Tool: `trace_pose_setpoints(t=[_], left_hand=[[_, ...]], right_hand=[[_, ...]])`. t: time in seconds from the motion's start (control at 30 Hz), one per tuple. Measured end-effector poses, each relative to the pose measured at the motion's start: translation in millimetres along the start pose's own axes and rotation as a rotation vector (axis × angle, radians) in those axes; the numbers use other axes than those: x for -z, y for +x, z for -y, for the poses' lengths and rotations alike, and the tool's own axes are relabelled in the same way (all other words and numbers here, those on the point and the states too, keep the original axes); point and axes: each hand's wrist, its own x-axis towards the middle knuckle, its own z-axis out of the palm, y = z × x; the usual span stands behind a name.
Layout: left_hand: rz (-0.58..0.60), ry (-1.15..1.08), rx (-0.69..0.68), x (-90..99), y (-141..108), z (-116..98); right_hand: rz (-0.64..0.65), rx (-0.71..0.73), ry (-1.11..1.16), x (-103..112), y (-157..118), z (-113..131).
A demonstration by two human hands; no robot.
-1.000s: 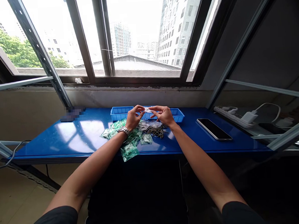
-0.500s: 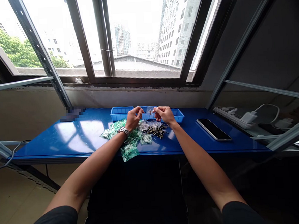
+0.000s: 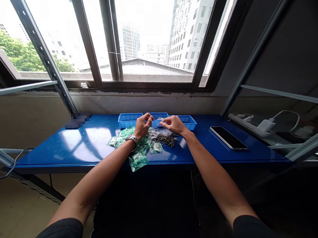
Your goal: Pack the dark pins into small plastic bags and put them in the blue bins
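My left hand (image 3: 143, 125), with a metal watch at the wrist, is raised at the front of the blue bins, its fingers curled together. Whatever its fingertips hold is too small to make out. Facing it, my right hand (image 3: 175, 125) has thumb and forefinger stretched toward the left, with nothing visible between them. Behind the fingertips, a small clear bag (image 3: 159, 119) shows in the middle blue bin (image 3: 162, 114). Below my hands lie a heap of green packets (image 3: 139, 159), clear plastic bags (image 3: 156, 132) and a pile of dark and brass-coloured screw-like pieces (image 3: 169, 140).
The left blue bin (image 3: 130, 116) and right blue bin (image 3: 190, 122) flank the middle one on the blue table (image 3: 93, 157). A phone (image 3: 228, 137) lies at the right, near a power strip with a white charger (image 3: 266, 124). Metal rack posts stand on both sides.
The clear bag with a small piece in it has left my right fingertips, and a clear bag shows in the middle bin. My right hand has turned palm-down; the left has barely moved.
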Motion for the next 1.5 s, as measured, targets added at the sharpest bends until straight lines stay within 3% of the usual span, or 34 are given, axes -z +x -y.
trace_pose_setpoints(t=[0.2,0.37,0.7,1.17,1.5], left_hand=[[0.008,-0.008,0.001,-0.5,-0.5,1.0],[0.015,-0.012,0.002,-0.4,-0.8,1.7],[0.019,-0.009,0.002,-0.3,-0.5,1.0],[0.041,0.061,-0.007,1.3,0.3,-2.5],[0.089,0.102,-0.031,-1.3,0.9,2.8]], right_hand=[[0.292,0.033,-0.083,5.5,-2.7,-2.2],[0.364,0.001,-0.089,5.7,-3.9,-1.2],[0.275,0.014,0.006,4.5,-3.6,-1.2],[-0.122,-0.035,0.194,-2.6,2.0,-1.9],[-0.09,-0.056,0.199,-5.6,4.4,-4.5]])
